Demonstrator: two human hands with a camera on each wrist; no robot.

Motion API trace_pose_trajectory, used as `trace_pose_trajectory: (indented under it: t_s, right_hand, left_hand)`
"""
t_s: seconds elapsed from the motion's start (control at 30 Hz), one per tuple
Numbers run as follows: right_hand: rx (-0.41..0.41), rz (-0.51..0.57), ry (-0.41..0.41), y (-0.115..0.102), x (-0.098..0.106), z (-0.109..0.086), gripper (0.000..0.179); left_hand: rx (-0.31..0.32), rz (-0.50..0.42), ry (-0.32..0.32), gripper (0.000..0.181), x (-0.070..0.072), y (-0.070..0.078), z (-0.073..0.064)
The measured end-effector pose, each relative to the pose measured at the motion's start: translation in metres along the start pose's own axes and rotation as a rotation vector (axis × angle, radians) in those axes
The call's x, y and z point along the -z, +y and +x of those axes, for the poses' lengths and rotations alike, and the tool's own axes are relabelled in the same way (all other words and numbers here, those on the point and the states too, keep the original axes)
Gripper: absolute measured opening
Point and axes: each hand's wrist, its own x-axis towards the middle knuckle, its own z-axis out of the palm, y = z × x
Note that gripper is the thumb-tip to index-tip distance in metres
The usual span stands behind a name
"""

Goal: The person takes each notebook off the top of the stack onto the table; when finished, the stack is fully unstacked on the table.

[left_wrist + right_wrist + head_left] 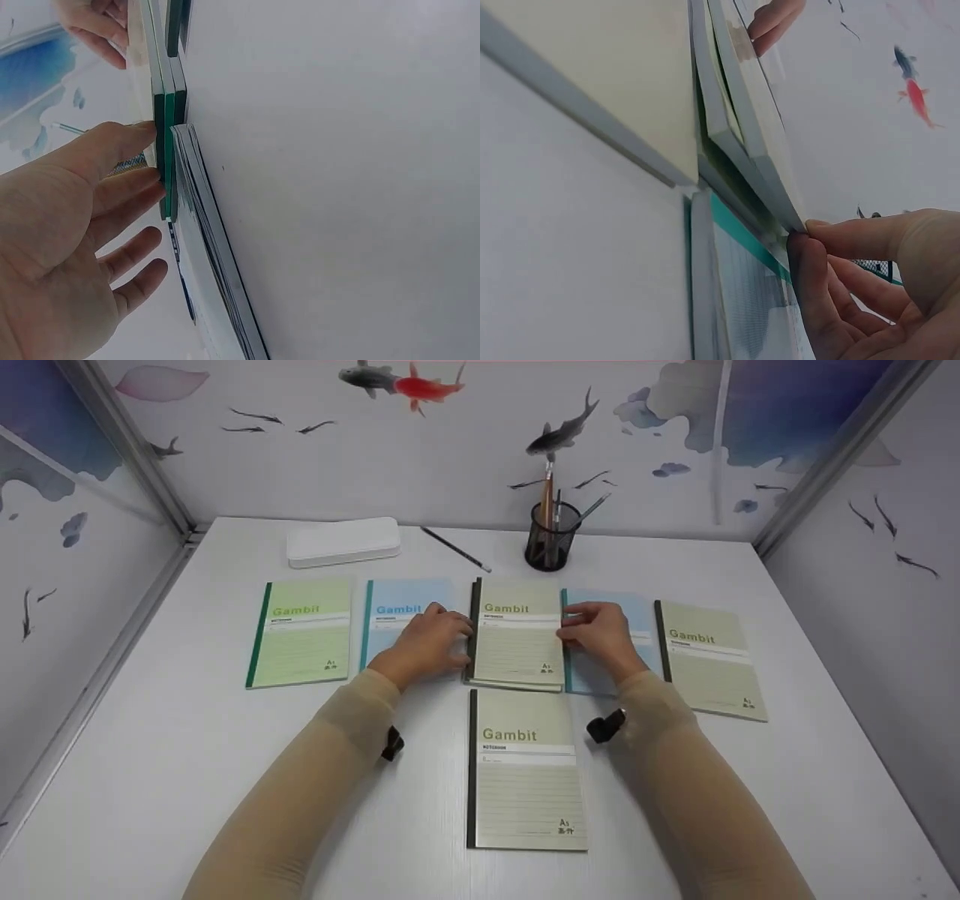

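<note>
Beige notebooks with dark spines and "Gambit" on the cover make up a stack (519,649) in the middle of the table. My left hand (431,643) reaches over a blue notebook (377,637) to the stack's left side. In the left wrist view, its thumb and fingertips touch the spines (169,142), one of them green, with the fingers fairly straight. Opposite, my right hand (600,631) pinches the right edge of the top notebook (769,169), above another blue notebook (750,285). The right wrist view shows gaps between the stacked notebooks at that side.
A single beige notebook (529,780) lies just in front of the stack. A green notebook (300,649) is at far left, another beige one (712,667) at far right. Behind are a white case (345,542), a pencil (454,547) and a black mesh pen cup (550,544).
</note>
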Motion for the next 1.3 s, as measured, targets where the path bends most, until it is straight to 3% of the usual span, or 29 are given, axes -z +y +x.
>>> trace_pose_trajectory:
  t_s: [0.3,0.57,0.8,1.07,1.3]
  right_hand:
    - [0.028,-0.011,-0.017,-0.003,0.001,-0.001,0.053]
    - [-0.03,0.046,-0.122,0.003,0.005,-0.001,0.064]
    - [-0.006,0.102,-0.104,0.01,0.01,-0.009,0.062]
    - [-0.016,0.196,-0.085,0.017,0.031,-0.028,0.062]
    - [-0.016,0.205,-0.079,0.034,0.056,-0.05,0.064]
  left_hand:
    - [0.009,-0.038,-0.019,0.05,0.001,-0.001,-0.002]
    - [0.021,-0.061,-0.024,0.052,0.002,-0.002,-0.004]
    - [0.059,-0.092,-0.047,0.054,-0.002,-0.001,-0.003]
    - [0.033,-0.013,-0.069,0.054,-0.001,0.001,0.0]
    - [0.057,-0.026,-0.079,0.056,0.0,0.004,0.0]
